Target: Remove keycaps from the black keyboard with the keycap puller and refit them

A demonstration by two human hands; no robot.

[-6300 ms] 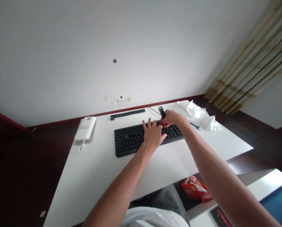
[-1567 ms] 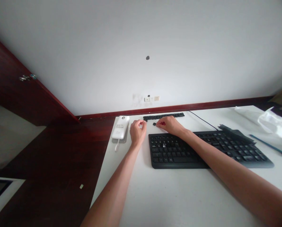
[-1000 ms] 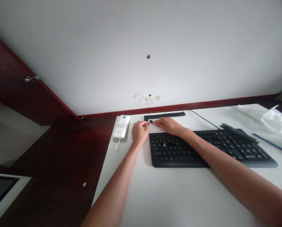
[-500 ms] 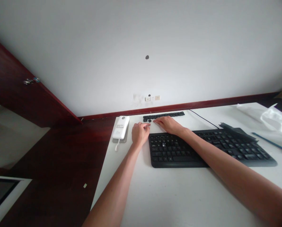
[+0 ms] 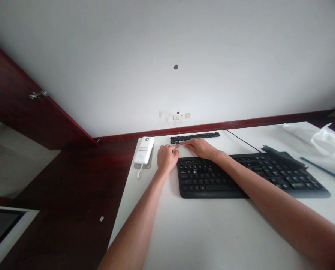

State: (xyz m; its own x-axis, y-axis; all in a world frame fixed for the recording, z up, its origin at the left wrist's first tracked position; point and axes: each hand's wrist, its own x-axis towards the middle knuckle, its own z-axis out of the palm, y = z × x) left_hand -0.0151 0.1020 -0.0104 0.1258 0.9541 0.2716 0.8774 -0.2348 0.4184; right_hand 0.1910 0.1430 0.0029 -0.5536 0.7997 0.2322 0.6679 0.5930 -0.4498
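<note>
My left hand [image 5: 166,157] is beside the keyboard's far left corner, its index finger stretched toward a loose black keycap [image 5: 178,142] and the thumb apart. My right hand [image 5: 199,147] reaches over the keyboard, its fingers extended, with a fingertip at the right side of that keycap. Whether it touches is too small to tell. Just beyond are rows of black keycaps [image 5: 198,137] lined up near the table's back edge. The black keyboard [image 5: 226,193] lies nearest me, partly covered by my right forearm; some of its upper left keys appear to be off.
A white device with a strap [image 5: 144,151] lies at the table's left edge. On the right are a dark flat piece [image 5: 284,157] on the keyboard, a blue stick-like tool [image 5: 323,170] and a white plastic bag [image 5: 329,140]. A cable [image 5: 243,141] runs behind the keyboard.
The loose keycap has turned from a slanted position to sit straighter, close to the row. My right fingertips and left index finger have come in nearer to it.
</note>
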